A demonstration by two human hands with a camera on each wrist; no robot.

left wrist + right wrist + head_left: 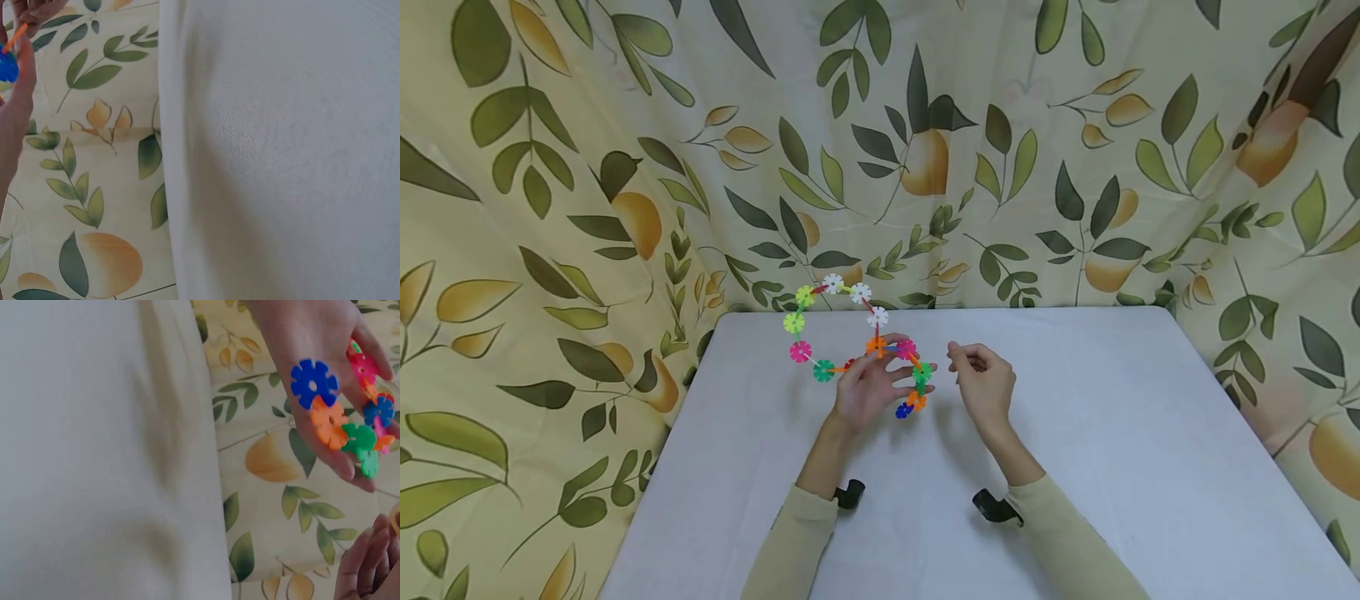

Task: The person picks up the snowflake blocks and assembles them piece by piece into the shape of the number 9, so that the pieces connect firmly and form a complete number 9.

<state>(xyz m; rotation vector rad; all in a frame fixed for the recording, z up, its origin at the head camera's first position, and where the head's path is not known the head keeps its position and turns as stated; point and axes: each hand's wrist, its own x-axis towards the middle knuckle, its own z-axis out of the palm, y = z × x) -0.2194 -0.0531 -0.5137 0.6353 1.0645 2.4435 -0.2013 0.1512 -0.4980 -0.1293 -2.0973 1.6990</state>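
Observation:
A chain of flower-shaped plastic discs (823,371), in many colours, hangs over my left hand (862,396). Beyond that hand it makes a large ring with white discs (861,293) at its far side. A shorter tail lies across the spread fingers and ends in a blue disc (314,384), joined to an orange one. The left palm faces up and its fingers look relaxed under the chain. To the right, apart from the chain, my right hand (985,383) has curled fingers, with no disc visible in the head view. An orange-brown patch beside it in the right wrist view is unclear.
Below the hands lies a table with a white cover (1112,417). A leaf-and-fruit patterned curtain (1000,100) hangs behind it and along both sides. Dark wrist cameras (850,494) sit at the sleeve cuffs.

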